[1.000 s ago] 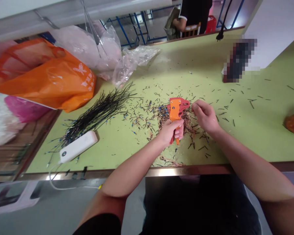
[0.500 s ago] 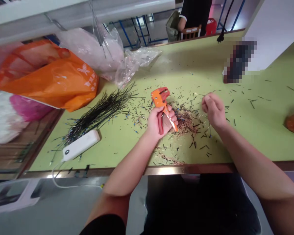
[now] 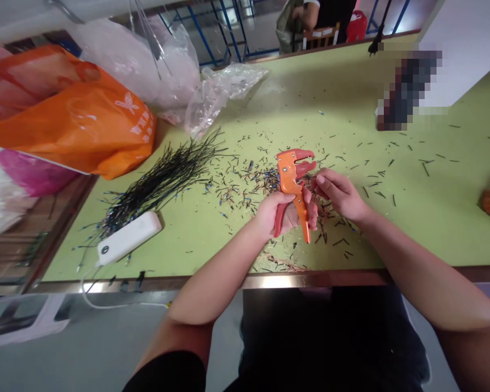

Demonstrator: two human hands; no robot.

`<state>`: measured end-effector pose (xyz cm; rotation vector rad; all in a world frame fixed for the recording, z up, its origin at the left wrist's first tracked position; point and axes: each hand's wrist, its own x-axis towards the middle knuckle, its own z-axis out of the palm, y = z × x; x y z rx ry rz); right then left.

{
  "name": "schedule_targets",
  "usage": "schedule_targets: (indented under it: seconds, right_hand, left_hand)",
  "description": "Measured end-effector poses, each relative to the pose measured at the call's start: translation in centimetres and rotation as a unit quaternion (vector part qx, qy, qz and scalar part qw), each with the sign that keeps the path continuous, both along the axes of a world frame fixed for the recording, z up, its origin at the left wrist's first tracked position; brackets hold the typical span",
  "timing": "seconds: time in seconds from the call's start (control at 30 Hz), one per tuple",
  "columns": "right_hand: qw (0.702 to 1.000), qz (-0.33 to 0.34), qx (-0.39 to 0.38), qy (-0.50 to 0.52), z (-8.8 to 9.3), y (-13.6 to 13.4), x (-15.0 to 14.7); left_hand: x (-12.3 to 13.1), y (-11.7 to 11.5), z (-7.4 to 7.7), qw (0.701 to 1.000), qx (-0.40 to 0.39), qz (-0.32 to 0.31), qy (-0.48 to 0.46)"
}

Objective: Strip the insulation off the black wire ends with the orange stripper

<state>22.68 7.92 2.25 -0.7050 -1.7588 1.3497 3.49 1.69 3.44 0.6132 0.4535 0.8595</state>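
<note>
My left hand [image 3: 280, 215] grips the red handles of an orange wire stripper [image 3: 289, 179], its jaws pointing up and away from me. My right hand [image 3: 338, 193] is pinched beside the jaws, holding what looks like a short dark wire [image 3: 319, 190] between its fingertips. The wire's end is hidden by the tool and fingers. Under both hands lies a scatter of cut wire scraps and stripped insulation [image 3: 245, 190] on the green table [image 3: 351, 109]. A long bundle of black wires [image 3: 159, 185] with blue ends lies to the left.
A white power strip [image 3: 128, 237] lies at the near left, its cable dropping over the table's metal edge [image 3: 310, 279]. Orange [image 3: 73, 114] and clear [image 3: 224, 92] plastic bags crowd the far left. A pixelated object [image 3: 408, 90] stands at the far right, and a seated person [image 3: 326, 16] is beyond the table.
The stripper has swung from a tilted position to upright, with its jaws now nearer my right hand. My right hand has moved left toward the jaws.
</note>
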Motion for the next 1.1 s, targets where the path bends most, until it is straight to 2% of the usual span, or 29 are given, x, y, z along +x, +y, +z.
schedule_targets:
  seconds: [0.27, 0.4, 0.67, 1.1]
  right_hand:
    - [0.999, 0.039, -0.02, -0.018, -1.04, -0.12, -0.01]
    - [0.999, 0.036, -0.018, -0.023, -1.14, -0.28, -0.02]
    - [0.999, 0.012, 0.016, -0.04, -0.53, -0.46, -0.35]
    - [0.998, 0.004, 0.029, -0.05, -0.58, -0.28, -0.54]
  left_hand:
    - [0.12, -0.09, -0.22, 0.999, 0.03, -0.043, 0.0]
    - [0.03, -0.16, -0.42, 0.999, 0.021, -0.034, 0.0]
    - [0.53, -0.26, 0.26, 0.999, 0.042, -0.013, -0.002]
    - [0.75, -0.14, -0.02, 0.997, 0.052, 0.009, 0.061]
